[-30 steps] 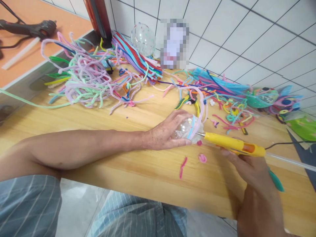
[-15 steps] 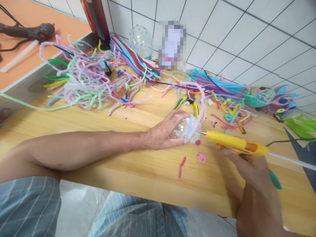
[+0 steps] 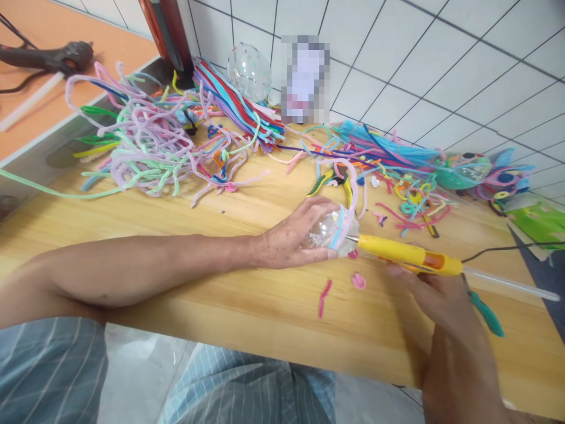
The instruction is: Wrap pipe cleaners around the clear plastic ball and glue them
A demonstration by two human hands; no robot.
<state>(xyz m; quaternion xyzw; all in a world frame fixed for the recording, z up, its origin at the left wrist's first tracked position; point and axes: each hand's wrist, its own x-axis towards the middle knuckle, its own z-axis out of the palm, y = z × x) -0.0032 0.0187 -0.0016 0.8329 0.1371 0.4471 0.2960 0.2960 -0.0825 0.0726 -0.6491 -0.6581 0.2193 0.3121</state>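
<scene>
My left hand (image 3: pixel 300 235) is wrapped round a clear plastic ball (image 3: pixel 325 228) just above the wooden table. A light blue pipe cleaner (image 3: pixel 339 228) runs across the ball, and beside it a lilac pipe cleaner (image 3: pixel 352 191) arches up from the surface. In my right hand (image 3: pixel 435 297) is a yellow glue gun (image 3: pixel 392 249), its metal nozzle at the ball's right side by the lilac strand. A clear glue stick (image 3: pixel 512 283) sticks out of the gun's back end. Below the ball lie a pink coil (image 3: pixel 358 281) and a short dark pink piece (image 3: pixel 325 298).
Tangled lilac and green pipe cleaners (image 3: pixel 150 135) heap at the left. Pliers with yellow-black handles (image 3: pixel 326 179) lie behind the ball. A second clear ball (image 3: pixel 249 72) and a blurred-out phone (image 3: pixel 305 79) stand by the tiled wall. Another glue gun (image 3: pixel 48 58) rests on the orange surface.
My right hand has moved the glue gun left, bringing its nozzle further in against the ball. The lilac strand's arch has shifted left. My left hand keeps its hold.
</scene>
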